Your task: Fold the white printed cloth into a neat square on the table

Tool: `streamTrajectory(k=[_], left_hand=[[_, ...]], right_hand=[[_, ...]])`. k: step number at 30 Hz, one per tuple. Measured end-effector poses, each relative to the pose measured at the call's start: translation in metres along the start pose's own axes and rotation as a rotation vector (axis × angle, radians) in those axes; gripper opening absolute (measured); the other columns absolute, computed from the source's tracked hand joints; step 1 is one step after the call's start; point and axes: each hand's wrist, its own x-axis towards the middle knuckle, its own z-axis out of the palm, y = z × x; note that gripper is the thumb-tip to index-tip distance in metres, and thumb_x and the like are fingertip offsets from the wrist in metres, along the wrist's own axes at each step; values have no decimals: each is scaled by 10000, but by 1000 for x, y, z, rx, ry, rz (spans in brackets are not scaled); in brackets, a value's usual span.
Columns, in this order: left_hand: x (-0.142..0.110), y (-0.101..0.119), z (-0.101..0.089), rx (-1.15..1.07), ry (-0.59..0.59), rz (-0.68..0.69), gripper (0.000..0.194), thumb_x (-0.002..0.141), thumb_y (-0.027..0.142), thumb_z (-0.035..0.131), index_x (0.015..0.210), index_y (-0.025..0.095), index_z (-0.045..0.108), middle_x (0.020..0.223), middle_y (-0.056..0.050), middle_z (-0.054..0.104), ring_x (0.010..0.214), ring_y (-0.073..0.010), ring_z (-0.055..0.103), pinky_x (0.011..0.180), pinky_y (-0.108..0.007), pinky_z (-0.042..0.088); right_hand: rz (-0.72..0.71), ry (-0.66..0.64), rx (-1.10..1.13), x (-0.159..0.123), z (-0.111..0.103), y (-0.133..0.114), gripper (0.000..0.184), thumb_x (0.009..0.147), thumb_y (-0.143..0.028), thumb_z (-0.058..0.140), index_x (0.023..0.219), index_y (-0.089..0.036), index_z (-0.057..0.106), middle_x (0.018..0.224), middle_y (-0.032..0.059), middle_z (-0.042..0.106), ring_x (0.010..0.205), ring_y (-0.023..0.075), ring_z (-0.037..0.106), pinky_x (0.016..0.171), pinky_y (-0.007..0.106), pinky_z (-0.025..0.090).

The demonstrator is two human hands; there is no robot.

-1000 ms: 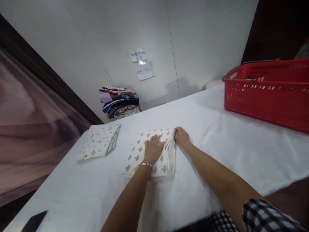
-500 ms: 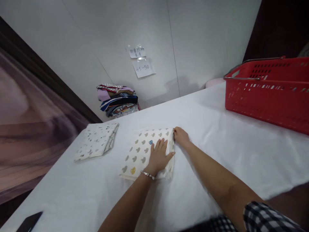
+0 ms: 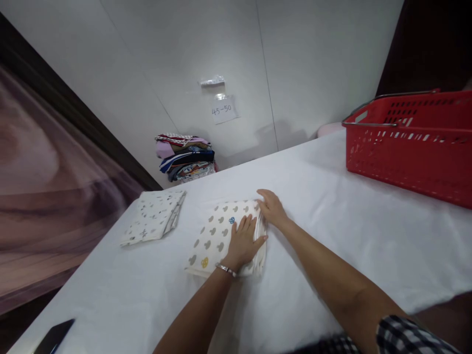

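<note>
A folded white cloth [image 3: 214,241] printed with grey mushrooms, plus a blue one and a yellow one, lies on the white-covered table [image 3: 302,280]. My left hand [image 3: 244,243], with a bracelet at the wrist, rests flat on its right part, fingers spread. At the cloth's far right corner is my right hand [image 3: 272,207], its fingers stretched out and partly parted, touching the edge. Layers of the fold show along the right side. To the left sits another folded white cloth [image 3: 153,216] with small dark prints.
A red plastic basket [image 3: 409,157] with metal handles stands at the right. A pile of folded clothes [image 3: 188,157] is by the wall, below a paper sign [image 3: 224,110] reading 45-50. At the near left lies a dark phone-like object [image 3: 55,337]. Sheer pinkish fabric [image 3: 44,187] hangs at left.
My left hand has slid right across the cloth, uncovering the blue mushroom. My right hand has loosened its pinch on the far right corner and its fingers have opened out over it.
</note>
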Motion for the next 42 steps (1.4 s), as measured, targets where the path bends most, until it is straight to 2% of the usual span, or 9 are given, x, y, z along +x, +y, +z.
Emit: streamTrajectory(k=[2, 4, 7, 16, 24, 29, 34, 38, 42], left_hand=[[1, 0, 1, 7, 9, 6, 710, 857, 615, 247, 1420, 183, 239, 1480, -87, 249, 1369, -263, 178, 1093, -524, 149], [2, 0, 0, 4, 16, 12, 700, 861, 612, 247, 1420, 191, 240, 1482, -83, 245, 1370, -261, 177, 1092, -525, 153], [-2, 1, -4, -31, -7, 15, 681, 871, 599, 235, 1418, 194, 245, 1480, -84, 247, 1368, -258, 185, 1088, -523, 167], [-55, 12, -4, -45, 116, 61, 657, 878, 563, 296, 1405, 172, 275, 1450, -109, 310, 1355, -258, 228, 1098, -489, 174], [-53, 13, -5, -75, 82, 30, 679, 873, 601, 235, 1397, 172, 290, 1459, -88, 297, 1357, -231, 227, 1105, -466, 164], [-56, 16, -13, -110, 87, 22, 671, 873, 605, 235, 1381, 175, 321, 1452, -85, 315, 1351, -225, 244, 1101, -460, 179], [-78, 28, -14, -86, 251, -67, 602, 880, 562, 293, 1336, 184, 403, 1398, -99, 405, 1330, -254, 285, 1087, -508, 184], [-98, 31, 2, -63, 303, -86, 610, 869, 550, 344, 1356, 185, 377, 1393, -117, 406, 1317, -270, 306, 1078, -527, 184], [-103, 30, 12, -52, 340, -71, 619, 860, 551, 366, 1353, 179, 378, 1394, -119, 405, 1318, -270, 306, 1075, -529, 196]], right_hand=[[-39, -186, -79, -3, 2, -4, 374, 880, -289, 368, 1224, -223, 501, 1336, 50, 470, 1274, 195, 329, 1062, 423, 207], [25, -340, -160, -6, 4, -5, 367, 898, -290, 333, 1216, -259, 513, 1361, 27, 448, 1296, 214, 297, 1053, 495, 171], [98, -431, -205, -8, 4, -2, 388, 918, -284, 282, 1246, -282, 489, 1397, 12, 404, 1321, 202, 253, 1040, 512, 177], [100, -464, -177, -7, 4, 4, 394, 924, -298, 286, 1271, -299, 471, 1417, 3, 377, 1335, 194, 228, 1049, 502, 169], [174, -460, -91, -7, -1, 0, 399, 934, -323, 289, 1288, -276, 467, 1437, 1, 347, 1352, 199, 203, 1069, 502, 152], [241, -429, -82, 1, -20, -26, 466, 953, -346, 192, 1337, -216, 422, 1464, 49, 289, 1369, 216, 161, 1072, 480, 173], [-41, -457, -227, -38, -14, -55, 429, 934, -362, 295, 1326, -243, 421, 1457, 49, 306, 1370, 203, 152, 1083, 479, 90], [-41, -503, -274, -70, -4, -58, 436, 933, -382, 290, 1325, -239, 416, 1462, 59, 294, 1372, 200, 142, 1071, 497, 108], [-4, -517, -279, -70, -6, -60, 430, 936, -373, 274, 1326, -250, 405, 1472, 49, 272, 1376, 194, 120, 1064, 521, 109]])
